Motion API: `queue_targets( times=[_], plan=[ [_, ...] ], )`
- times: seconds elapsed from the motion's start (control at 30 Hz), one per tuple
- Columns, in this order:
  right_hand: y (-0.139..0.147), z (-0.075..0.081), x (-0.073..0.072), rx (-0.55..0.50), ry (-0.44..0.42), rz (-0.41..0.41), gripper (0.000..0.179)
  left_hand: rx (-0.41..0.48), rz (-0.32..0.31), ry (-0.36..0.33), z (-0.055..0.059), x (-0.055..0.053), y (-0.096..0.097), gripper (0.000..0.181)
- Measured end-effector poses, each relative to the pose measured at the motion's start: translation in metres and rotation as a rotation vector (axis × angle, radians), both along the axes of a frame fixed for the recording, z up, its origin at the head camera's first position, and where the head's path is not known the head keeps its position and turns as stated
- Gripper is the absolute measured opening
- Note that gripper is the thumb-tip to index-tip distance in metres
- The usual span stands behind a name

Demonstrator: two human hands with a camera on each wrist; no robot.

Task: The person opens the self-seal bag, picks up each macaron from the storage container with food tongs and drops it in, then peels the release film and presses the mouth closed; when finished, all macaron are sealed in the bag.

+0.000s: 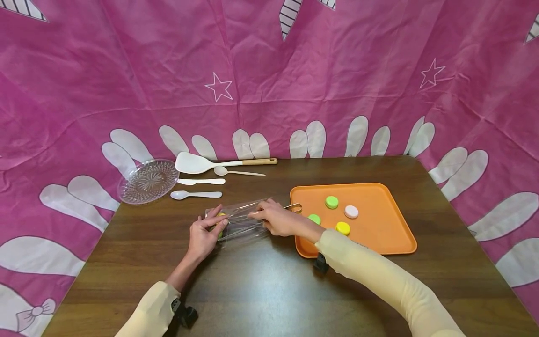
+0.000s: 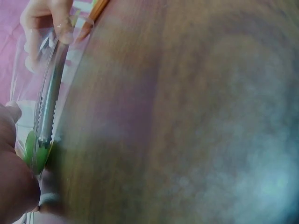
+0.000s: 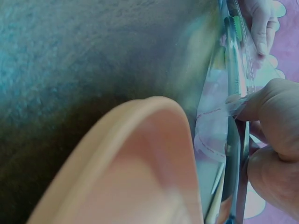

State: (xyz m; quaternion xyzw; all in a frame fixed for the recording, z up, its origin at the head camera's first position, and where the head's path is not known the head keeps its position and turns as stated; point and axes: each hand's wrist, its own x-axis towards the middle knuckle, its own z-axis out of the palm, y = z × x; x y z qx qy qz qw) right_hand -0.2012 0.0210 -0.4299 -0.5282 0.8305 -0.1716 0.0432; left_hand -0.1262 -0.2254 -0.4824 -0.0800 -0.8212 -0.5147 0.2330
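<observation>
My left hand (image 1: 204, 234) pinches the bottom end of a clear plastic bag (image 1: 242, 229), its thumb and fingers over the macarons inside. A green macaron (image 2: 36, 150) shows through the film in the left wrist view; a bit of yellow shows beside the fingers in the head view. My right hand (image 1: 278, 218) grips metal tongs (image 2: 55, 88) near the bag's mouth. The serrated tips of the tongs reach inside the bag, right at the green macaron. Behind the right hand, the bent end of the tongs sticks out over the tray's edge.
An orange tray (image 1: 379, 229) at the right bears green macarons (image 1: 331, 202), a pale pink macaron (image 1: 351, 212) and a yellow macaron (image 1: 343, 228). At the back left lie a clear patterned plate (image 1: 148, 181), a white spatula (image 1: 195, 163), spoons (image 1: 195, 194) and a white knife (image 1: 202, 181).
</observation>
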Motion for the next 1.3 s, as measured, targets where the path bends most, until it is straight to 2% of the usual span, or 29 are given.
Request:
queue_targets(
  times=[0.5,1.07,1.1,1.3],
  plan=[
    [-0.001,-0.003,0.001,0.045,0.046,0.017,0.049,0.009,-0.006,-0.037,0.0,0.002,0.0,0.013],
    [0.017,0.001,-0.003,-0.028,-0.024,0.005,0.046,0.036,-0.023,-0.034,0.002,0.001,0.0,0.011],
    [0.018,0.001,-0.003,-0.032,-0.022,0.003,0.046,0.036,-0.023,-0.034,0.004,0.002,0.002,0.011],
    [0.03,0.006,-0.001,-0.044,-0.005,-0.027,0.049,0.025,-0.027,-0.034,0.035,0.017,0.014,0.011]
  ],
)
